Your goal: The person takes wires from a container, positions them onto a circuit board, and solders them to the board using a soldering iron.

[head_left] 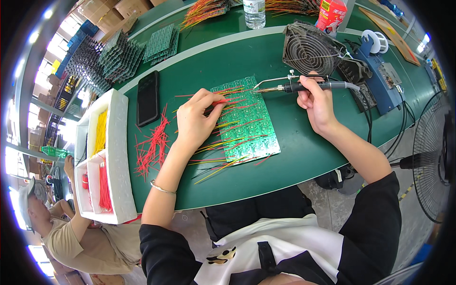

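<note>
A green circuit board panel (pixel 254 124) lies on the green work mat, with red, yellow and black wires sticking out along its left side. My left hand (pixel 197 114) is over the panel's upper left, thumb and fingers pinched on a red wire (pixel 222 100). In my right hand (pixel 315 99) is a soldering iron (pixel 297 87), gripped like a pen, its tip at the panel's upper edge. A thin metal feed tube (pixel 273 80) is fixed along the iron and bends down towards the tip. Loose red wires (pixel 153 145) lie in a pile left of my left forearm.
A white foam box (pixel 116 156) holds yellow and red wires at the left, near a black phone (pixel 147 98). Behind the iron stand a fan (pixel 309 47) and a blue solder-feeding unit (pixel 380 78). Stacked boards (pixel 161 42) and a water bottle (pixel 254 14) are farther back. A person (pixel 71 228) sits left.
</note>
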Tool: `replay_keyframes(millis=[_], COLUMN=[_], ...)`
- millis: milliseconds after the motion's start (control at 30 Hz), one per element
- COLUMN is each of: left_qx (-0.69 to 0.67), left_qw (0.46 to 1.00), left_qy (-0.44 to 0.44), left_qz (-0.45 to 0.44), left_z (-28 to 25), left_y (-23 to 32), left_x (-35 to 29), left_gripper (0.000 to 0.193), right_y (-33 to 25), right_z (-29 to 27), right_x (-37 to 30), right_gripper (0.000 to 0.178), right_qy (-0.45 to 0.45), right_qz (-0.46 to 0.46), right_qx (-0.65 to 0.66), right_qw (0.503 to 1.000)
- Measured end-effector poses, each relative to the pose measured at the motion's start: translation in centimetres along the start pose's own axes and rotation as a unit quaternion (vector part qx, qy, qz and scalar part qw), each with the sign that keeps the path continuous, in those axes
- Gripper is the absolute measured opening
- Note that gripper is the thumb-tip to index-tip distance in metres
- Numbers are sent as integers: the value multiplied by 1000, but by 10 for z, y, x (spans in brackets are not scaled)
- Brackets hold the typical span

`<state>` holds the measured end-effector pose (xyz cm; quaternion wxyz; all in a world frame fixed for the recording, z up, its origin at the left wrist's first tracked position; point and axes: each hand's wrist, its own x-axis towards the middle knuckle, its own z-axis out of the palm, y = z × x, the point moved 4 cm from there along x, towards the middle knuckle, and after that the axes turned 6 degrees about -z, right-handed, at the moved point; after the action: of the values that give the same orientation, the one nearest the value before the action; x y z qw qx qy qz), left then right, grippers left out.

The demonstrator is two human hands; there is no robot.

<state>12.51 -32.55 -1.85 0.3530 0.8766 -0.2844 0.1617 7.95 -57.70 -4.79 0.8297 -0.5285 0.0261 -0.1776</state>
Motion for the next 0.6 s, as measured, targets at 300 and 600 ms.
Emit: replay_keyframes(millis=[300, 600], left_qx=[-30, -39], left_qw=[1000, 999], left_qy=[-1, -3], left_qz=[2, -6], left_z=[3, 3], left_y=[-3, -3], left_x=[-2, -1], left_gripper=[9, 10], right_y=[-3, -3], right_z=[4, 7], right_x=[-3, -5], right_gripper=[18, 18], right_qy=[-21, -41], right_qz=[-8, -11], right_qx=[-24, -33], right_qw=[999, 999])
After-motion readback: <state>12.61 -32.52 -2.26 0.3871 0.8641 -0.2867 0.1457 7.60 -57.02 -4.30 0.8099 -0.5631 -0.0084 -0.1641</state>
